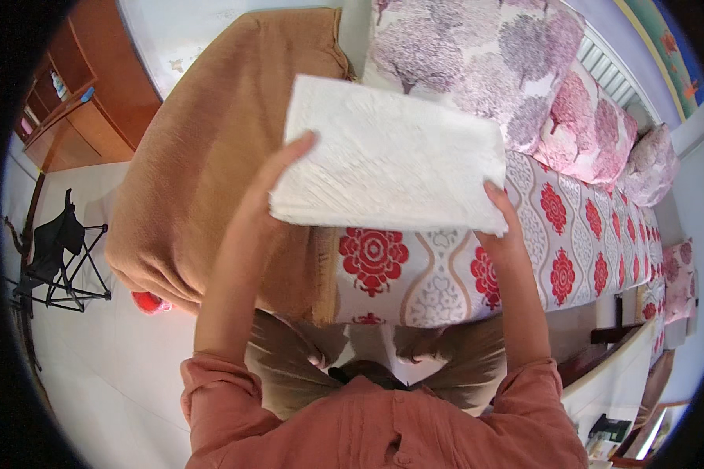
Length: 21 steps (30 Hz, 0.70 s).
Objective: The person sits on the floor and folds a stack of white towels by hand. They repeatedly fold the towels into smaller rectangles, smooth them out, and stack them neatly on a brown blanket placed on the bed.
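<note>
A white folded towel (391, 156) with a raised woven pattern is held up in front of me, spread as a flat rectangle and slightly tilted. My left hand (272, 184) grips its left edge, thumb on the top face and fingers hidden underneath. At the lower right corner my right hand (504, 223) is closed on the towel, its thumb lying over the edge. Below the towel is a sofa seat with a red and grey patterned cover (446, 273). A brown blanket (195, 164) drapes over the sofa's left end.
Tree-print cushions (477, 70) and a pink one (587, 125) lean along the back, near a white radiator (610, 70). A black folding stool (62, 250) stands on the floor at left, near a brown wooden cabinet (94, 86). A white table (614, 383) is at lower right.
</note>
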### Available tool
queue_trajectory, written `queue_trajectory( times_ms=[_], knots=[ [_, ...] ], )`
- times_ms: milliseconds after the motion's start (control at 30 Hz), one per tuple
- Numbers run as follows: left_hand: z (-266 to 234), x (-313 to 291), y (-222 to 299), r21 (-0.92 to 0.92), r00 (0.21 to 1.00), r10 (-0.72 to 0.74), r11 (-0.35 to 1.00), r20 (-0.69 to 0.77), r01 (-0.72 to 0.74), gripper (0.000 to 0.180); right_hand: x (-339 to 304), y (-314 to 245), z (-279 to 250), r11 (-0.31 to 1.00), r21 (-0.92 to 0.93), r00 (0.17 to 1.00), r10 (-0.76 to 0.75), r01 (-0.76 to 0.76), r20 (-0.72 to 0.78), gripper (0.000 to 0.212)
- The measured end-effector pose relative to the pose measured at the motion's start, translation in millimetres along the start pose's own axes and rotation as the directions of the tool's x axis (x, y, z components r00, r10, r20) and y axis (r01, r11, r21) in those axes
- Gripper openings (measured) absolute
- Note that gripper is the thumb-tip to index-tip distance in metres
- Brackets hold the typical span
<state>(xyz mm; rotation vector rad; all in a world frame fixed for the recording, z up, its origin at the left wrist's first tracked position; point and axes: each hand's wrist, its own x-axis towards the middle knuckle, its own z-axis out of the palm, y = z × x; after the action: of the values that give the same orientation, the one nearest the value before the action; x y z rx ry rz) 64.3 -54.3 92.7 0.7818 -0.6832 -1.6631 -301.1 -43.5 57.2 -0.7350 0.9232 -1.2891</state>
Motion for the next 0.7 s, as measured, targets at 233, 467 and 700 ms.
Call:
queue_trajectory(
  times_ms=[233,467,700],
  knots=[
    [-106.4,86.5,126.7,0.298,0.878,0.395,0.901,-0.271,-0.314,0.09,151.5,27.5,147.0,0.958,-0.129,0.934,-0.213,0.258,0.289,0.052],
    [-170.6,153.1,134.0,0.194,0.821,0.456,0.89,-0.342,-0.414,0.093,274.4,32.0,226.3,0.992,0.048,0.934,-0.127,0.118,0.333,0.062],
    [-163.3,185.1,115.4,0.103,0.801,0.428,0.899,-0.418,-0.427,0.063,411.9,38.6,248.9,0.979,0.07,0.923,-0.203,0.19,0.327,0.066]
  ],
)
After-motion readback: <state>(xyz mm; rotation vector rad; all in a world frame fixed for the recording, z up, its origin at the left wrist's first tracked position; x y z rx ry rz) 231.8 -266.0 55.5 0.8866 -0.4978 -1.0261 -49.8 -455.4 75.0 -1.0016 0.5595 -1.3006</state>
